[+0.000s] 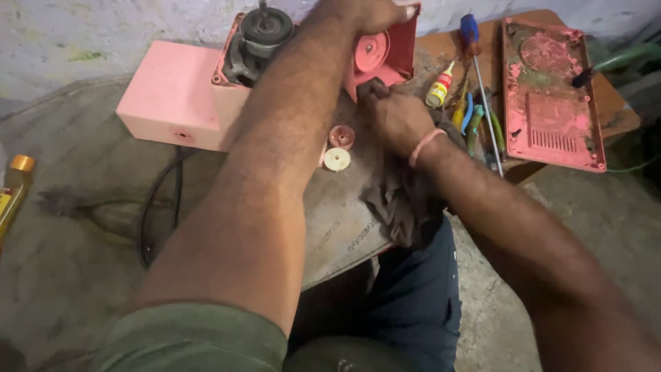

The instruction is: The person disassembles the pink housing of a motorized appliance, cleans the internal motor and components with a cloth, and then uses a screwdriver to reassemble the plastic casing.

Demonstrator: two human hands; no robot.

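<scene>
A person's right hand (pixel 398 118), a pink band at the wrist, is clenched on a dark rag (pixel 403 196), pressing it against the open pink appliance housing (pixel 392 52) at the back of the bench (pixel 344 227). The left hand (pixel 375 12) reaches over the top of the housing, its grip curled over the upper edge, the forearm stretched straight out from the body across the work. Inside the opened housing sit a dark motor (pixel 258 38) on the left and a round pink wheel (pixel 372 52) on the right. Two small round parts lie just beside the rag: one pink disc (pixel 341 136), one cream disc (pixel 337 159), nearly touching. To the right, a small glue bottle (pixel 439 86), one blue-handled screwdriver (pixel 475 62) and a bunch of pliers (pixel 475 124) lie together, near a single detached pink back panel (pixel 551 96). A black cable (pixel 158 207) trails across the floor at left, where a yellow-capped bottle (pixel 14 189) stands at the frame's edge.
</scene>
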